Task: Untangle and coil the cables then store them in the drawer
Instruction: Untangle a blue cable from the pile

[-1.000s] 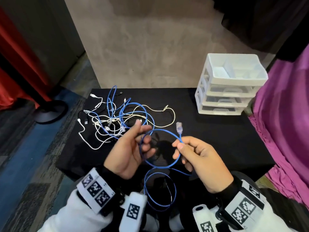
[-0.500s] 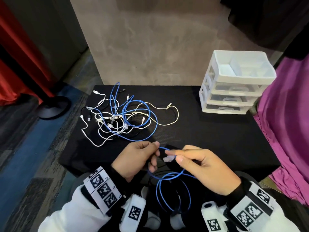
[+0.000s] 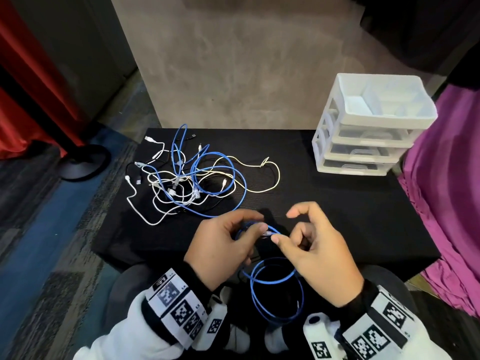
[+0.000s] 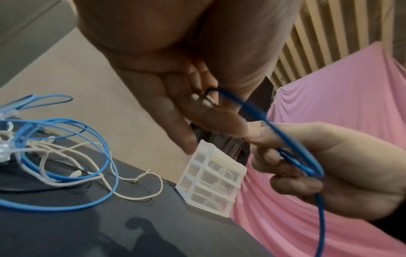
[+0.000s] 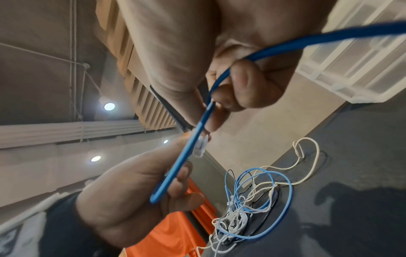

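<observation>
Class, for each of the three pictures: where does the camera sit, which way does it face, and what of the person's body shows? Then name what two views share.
Head: above, facing down at the black table; both hands and sleeves show.
Left wrist: under the left hand, facing the drawer unit; right hand opposite.
Right wrist: under the right hand, facing the cable tangle; left hand opposite.
Shared: both wrist views show the blue cable held in both hands.

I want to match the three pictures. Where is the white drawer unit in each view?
Head: drawer unit at upper right, on the far right of the black table.
Left wrist: drawer unit at lower centre, tilted, below the left hand.
Right wrist: drawer unit at upper right, partly cut off.
Shared landmark: tangled cable pile.
</observation>
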The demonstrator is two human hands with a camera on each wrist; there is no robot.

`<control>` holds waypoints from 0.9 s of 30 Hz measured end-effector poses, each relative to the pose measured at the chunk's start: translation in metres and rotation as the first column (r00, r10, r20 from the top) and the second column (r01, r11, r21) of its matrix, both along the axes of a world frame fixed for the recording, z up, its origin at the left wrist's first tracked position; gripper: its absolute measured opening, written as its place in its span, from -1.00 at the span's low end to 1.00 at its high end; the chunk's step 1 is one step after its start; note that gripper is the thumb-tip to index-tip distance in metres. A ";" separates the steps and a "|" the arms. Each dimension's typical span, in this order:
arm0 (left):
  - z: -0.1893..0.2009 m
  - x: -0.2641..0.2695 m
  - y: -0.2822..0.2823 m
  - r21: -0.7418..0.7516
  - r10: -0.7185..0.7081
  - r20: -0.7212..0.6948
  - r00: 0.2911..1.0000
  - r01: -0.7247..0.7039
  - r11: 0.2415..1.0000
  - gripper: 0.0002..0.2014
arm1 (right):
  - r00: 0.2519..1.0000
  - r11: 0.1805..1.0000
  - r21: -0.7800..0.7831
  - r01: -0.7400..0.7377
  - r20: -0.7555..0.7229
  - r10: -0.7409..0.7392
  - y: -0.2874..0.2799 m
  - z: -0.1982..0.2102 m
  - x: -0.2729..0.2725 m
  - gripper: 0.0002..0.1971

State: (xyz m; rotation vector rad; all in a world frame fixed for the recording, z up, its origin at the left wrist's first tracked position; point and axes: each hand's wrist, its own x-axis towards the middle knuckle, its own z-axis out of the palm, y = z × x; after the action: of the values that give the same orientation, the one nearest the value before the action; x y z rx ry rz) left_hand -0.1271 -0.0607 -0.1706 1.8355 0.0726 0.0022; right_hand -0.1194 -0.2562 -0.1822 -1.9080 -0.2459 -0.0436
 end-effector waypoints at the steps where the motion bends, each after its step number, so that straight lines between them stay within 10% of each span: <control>1: 0.000 -0.001 0.000 0.029 -0.012 0.053 0.999 0.011 1.000 -0.93 | 1.000 1.000 -0.006 0.018 -0.006 -0.018 -0.001 -0.001 0.001 -0.73; 5: -0.001 -0.008 -0.004 0.099 -0.037 0.173 0.984 0.020 0.995 -0.87 | 0.997 0.983 -0.179 0.040 0.074 -0.027 -0.005 -0.001 0.007 -0.95; 8: -0.001 -0.008 -0.005 -0.117 0.017 0.058 0.998 -0.010 0.993 -0.83 | 0.991 0.981 -0.190 -0.042 0.118 0.066 -0.006 0.001 0.008 -0.86; 13: 0.002 -0.001 0.009 -0.438 -0.180 -0.278 0.944 0.042 0.898 -0.66 | 0.998 0.997 0.044 -0.062 0.020 0.061 -0.007 0.010 0.006 -0.71; 19: 0.002 0.006 0.017 -0.475 -0.204 -0.318 0.926 0.031 0.879 -0.85 | 0.960 0.892 0.451 -0.022 -0.239 0.145 -0.010 0.011 0.007 -0.78; 27: -0.002 0.006 0.020 -0.680 -0.234 -0.288 0.929 -0.026 0.733 -0.80 | 0.912 0.878 0.351 0.325 -0.361 -0.193 -0.030 -0.008 0.028 -0.84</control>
State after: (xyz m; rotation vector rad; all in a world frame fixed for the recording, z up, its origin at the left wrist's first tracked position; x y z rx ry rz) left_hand -0.1212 -0.0407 -0.1726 1.0753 0.1971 -0.3979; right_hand -0.0915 -0.2865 -0.1903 -1.4915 0.2317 0.0291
